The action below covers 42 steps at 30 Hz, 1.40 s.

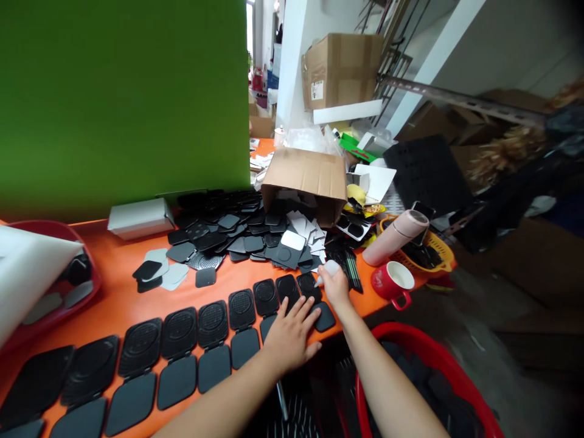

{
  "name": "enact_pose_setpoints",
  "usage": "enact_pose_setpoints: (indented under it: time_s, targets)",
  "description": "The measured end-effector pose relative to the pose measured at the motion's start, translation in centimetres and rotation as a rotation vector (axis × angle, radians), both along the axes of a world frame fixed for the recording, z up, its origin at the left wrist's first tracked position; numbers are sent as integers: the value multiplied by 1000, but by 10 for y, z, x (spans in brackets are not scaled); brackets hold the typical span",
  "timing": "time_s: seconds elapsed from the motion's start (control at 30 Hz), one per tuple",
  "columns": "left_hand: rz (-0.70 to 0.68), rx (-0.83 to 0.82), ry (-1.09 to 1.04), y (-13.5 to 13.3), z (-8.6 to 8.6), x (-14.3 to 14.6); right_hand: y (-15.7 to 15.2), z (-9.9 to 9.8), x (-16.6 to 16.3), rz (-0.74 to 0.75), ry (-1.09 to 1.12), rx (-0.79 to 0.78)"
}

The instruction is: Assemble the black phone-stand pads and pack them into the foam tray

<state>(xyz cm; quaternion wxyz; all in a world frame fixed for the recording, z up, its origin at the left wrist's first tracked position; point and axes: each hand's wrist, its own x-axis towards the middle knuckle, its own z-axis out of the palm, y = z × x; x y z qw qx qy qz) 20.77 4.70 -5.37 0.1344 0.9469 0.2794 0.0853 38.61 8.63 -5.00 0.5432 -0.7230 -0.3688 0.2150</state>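
A row of opened black hinged cases (182,350) lies along the front of the orange table (114,286). My left hand (289,334) rests flat with its fingers spread on the cases near the row's right end. My right hand (335,286) is closed on a small white piece (329,268), held over the last case (310,286) at the right end of the row. Behind lies a heap of loose black parts (228,234) and white squares (310,231).
A tipped cardboard box (305,176) spills parts at the back. A pink bottle (395,237) and a red mug (392,281) stand at the right edge. Red basins sit below on the right (401,340) and at the far left (50,231). A green screen (123,103) backs the table.
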Motion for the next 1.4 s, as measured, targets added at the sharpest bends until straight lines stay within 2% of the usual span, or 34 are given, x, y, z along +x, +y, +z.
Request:
enact_pose_setpoints:
  time_s: [0.23,0.4,0.57,0.83,0.93,1.03,1.17,1.23,1.3,1.4]
  targets:
    - [-6,-16,-40,0,-5,0,7,2,5,-52,267,37]
    - [-31,-24,-41,0,-7,0,7,1,-20,8,368,21]
    - [-58,-20,-21,0,-6,0,2,2,-45,141,237,14]
    - [-50,-3,-22,0,-4,1,3,11,-56,203,-155,-84]
    - [-53,4,-10,0,-2,0,3,14,-56,194,-234,-98]
    - [-56,-5,-13,0,0,-1,6,13,-54,164,-142,-69]
    - [-50,-17,-33,0,0,-1,17,7,-58,137,171,-14]
    - [-49,-7,-28,0,0,-1,23,5,-65,165,257,-1]
    - [-48,11,-18,0,0,0,28,5,-72,195,241,11]
    - [-48,36,-4,0,-1,1,34,6,-81,207,104,3]
